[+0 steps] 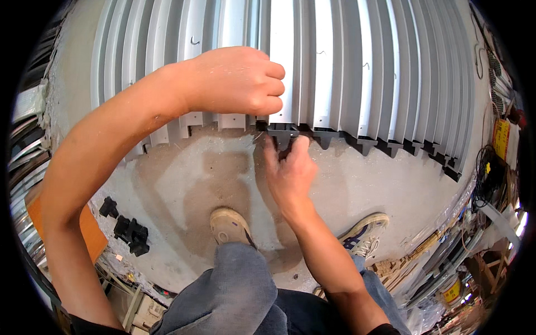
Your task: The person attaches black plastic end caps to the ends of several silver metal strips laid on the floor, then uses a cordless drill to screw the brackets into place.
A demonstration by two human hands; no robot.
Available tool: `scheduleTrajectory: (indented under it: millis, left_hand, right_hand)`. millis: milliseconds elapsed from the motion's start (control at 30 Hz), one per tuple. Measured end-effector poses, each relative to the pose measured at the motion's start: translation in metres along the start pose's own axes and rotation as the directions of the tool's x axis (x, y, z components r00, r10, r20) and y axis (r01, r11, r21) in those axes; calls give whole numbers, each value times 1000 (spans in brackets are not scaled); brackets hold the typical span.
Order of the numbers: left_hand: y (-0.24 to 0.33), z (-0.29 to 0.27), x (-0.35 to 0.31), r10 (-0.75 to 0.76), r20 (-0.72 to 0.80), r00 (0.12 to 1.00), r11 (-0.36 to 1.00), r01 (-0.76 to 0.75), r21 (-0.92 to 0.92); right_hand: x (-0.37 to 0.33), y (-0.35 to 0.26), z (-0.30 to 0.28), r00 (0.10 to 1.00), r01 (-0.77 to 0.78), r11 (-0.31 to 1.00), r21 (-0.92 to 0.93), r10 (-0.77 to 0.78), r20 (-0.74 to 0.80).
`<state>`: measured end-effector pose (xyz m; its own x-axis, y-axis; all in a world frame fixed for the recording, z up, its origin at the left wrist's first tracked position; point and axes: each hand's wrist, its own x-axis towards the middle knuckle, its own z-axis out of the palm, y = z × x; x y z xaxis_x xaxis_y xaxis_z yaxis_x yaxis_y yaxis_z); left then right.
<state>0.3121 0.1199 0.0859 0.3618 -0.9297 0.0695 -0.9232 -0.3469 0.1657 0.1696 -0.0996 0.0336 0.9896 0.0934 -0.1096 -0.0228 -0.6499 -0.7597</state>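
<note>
Where the far half of the grey floor (346, 190) is covered, a wide bank of silver-grey metal profiles (282, 56) is laid side by side: smooth, ribbed, channelled, bright reflections thrown off several faces. The floor is rough and stained, strewn with pale specks near the profile ends. Along the ends to the right, a row of black end caps (364, 145) is fitted, matte, plastic-looking, each with a tapered tab; bare metal is exposed at the ends to the left. The left hand (240, 81) is held over the middle profiles, fingers closed into a fist; whether anything is held inside can't be told. The right hand (294, 173) is partly closed, thumb and forefinger set around one end piece (283, 134). Loose black blocks (132, 231) are clustered on the floor at left. The end piece is located at a middle profile's end, between the right fingertips, just nearer the body than the left fist. Small hook-shaped marks (194, 41) are seen on some faces.
</note>
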Motion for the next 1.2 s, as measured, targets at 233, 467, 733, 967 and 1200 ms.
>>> scheduleTrajectory:
  millis: [233,467,733,967,1200]
  left_hand:
    - [3,-1,-3,-30,-6,1000,998,30,46]
    - [4,6,-5,-45,-45,998,998,47,49]
    - [11,5,-6,-16,-74,997,999,19,44]
    - [13,-13,-6,-1,-161,987,1000,2,3]
    - [24,-28,-5,-58,-211,976,998,61,8]
  right_hand:
    - [-7,14,-2,986,167,986,14,-167,0]
    - [-18,23,1,986,165,986,19,-165,16]
    - [-8,13,1,992,127,992,2,-127,18]
    - [-15,13,-2,990,137,990,43,-138,4]
    - [-48,-8,-2,903,-351,374,858,376,206]
